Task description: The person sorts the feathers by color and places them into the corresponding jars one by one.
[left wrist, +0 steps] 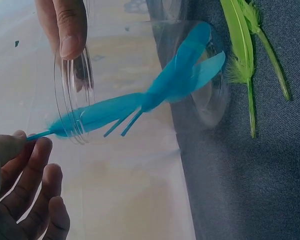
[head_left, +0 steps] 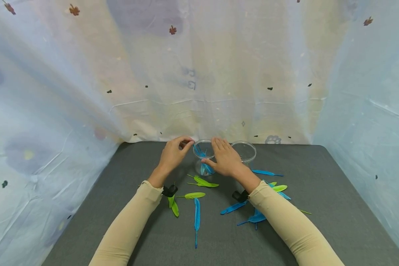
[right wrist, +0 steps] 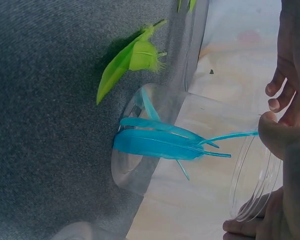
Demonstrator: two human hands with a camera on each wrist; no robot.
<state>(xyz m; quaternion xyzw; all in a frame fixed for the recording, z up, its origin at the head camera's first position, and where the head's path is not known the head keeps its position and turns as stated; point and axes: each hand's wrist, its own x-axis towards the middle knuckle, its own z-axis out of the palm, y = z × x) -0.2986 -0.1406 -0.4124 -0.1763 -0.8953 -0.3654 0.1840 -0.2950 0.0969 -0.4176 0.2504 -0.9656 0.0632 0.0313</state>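
Observation:
My left hand (head_left: pixel 173 153) pinches the quill of a blue feather (left wrist: pixel 102 114) between thumb and fingertip, at the mouth of a clear jar (head_left: pixel 198 167). The vane of that feather lies inside the rim, quill end outside. Several other blue feathers (right wrist: pixel 157 144) stand inside the jar, leaning across one another. From the right, my right hand (head_left: pixel 227 158) holds the jar near its rim, thumb across the near side and fingers round the other side; the right wrist view shows those fingers (right wrist: pixel 242 225) behind the clear wall.
A second clear jar (head_left: pixel 252 152) stands just right of the first. Green feathers (head_left: pixel 204 182) lie in front of the jars and towards the left. Blue feathers (head_left: pixel 197 215) lie in the middle and around the right forearm, with a few green ones. A patterned curtain (head_left: pixel 219 111) hangs behind the grey table (head_left: pixel 146 236).

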